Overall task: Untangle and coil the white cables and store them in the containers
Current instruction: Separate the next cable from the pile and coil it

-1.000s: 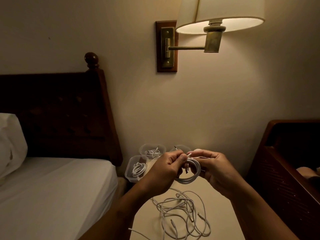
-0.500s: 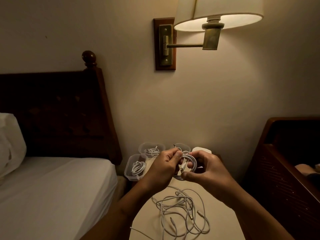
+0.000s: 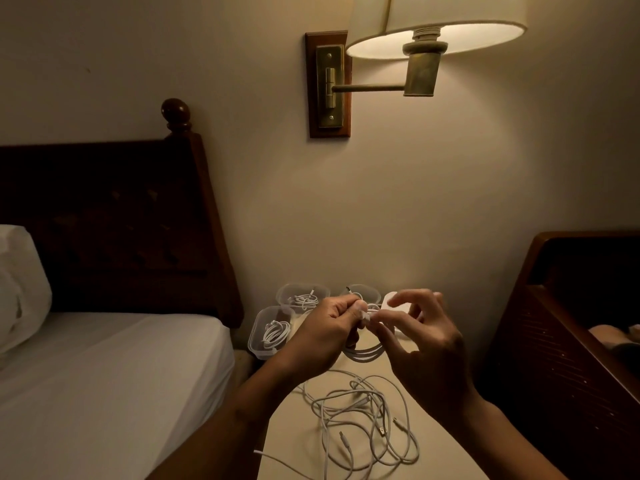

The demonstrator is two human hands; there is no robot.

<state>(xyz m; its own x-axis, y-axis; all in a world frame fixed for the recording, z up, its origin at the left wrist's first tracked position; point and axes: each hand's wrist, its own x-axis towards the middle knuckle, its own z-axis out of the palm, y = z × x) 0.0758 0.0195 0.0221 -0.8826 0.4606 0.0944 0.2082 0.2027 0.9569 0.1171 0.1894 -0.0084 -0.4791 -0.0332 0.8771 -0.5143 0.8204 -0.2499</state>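
Stored: coils (image 3: 275, 332) in two containers (image 3: 254, 341). In progress: third coil (image 3: 365, 352), pinched by left hand (image 3: 325, 329); right hand (image 3: 427, 341) fingers (image 3: 410, 296) spread, grip unclear. Outstanding: tangle (image 3: 363, 420) on desk (image 3: 291, 431)

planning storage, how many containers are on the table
3 containers. One nearest the bed holding a coiled cable, one behind it also holding one, a third right of that, partly behind the left hand. More may be hidden.
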